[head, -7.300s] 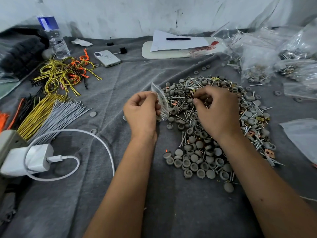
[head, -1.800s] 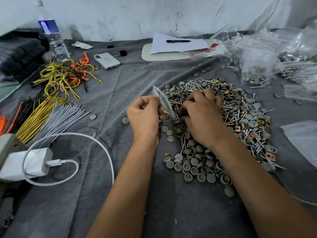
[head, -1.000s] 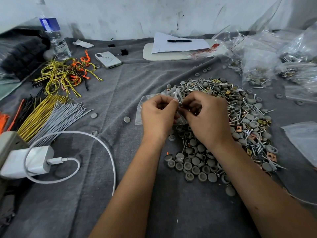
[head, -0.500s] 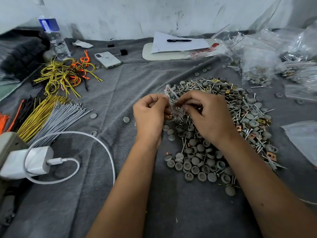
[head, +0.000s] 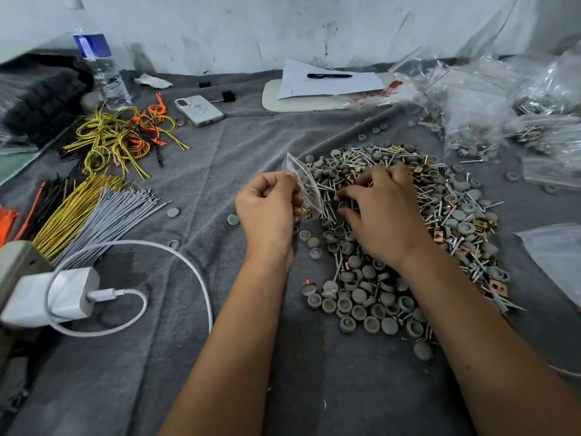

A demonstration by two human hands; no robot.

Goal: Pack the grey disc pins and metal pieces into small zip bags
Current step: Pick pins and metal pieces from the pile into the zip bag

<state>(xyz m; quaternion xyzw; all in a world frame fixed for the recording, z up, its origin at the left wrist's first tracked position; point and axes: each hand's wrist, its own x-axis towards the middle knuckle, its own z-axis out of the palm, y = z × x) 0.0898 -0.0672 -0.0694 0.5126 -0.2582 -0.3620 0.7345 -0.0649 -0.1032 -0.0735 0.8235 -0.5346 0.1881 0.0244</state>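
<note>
A big pile of grey disc pins, screws and copper-coloured metal pieces point(head: 408, 240) lies on the grey cloth at centre right. My left hand point(head: 270, 209) pinches a small clear zip bag point(head: 306, 187) upright at the pile's left edge; a few parts show inside it. My right hand point(head: 383, 215) lies palm down on the pile just right of the bag, fingers spread and bent among the pieces. Whether those fingers hold a piece is hidden.
Filled plastic bags point(head: 478, 121) heap at the back right. A flat clear bag point(head: 556, 256) lies at the right edge. Wire bundles point(head: 88, 209) and a white charger with cable point(head: 63, 297) sit left. A phone point(head: 199, 110), water bottle point(head: 100, 67) and paper with pen point(head: 327, 80) are behind.
My right hand has left the bag's mouth and dropped onto the pile to the right. My left hand now holds the bag alone, turned upright.
</note>
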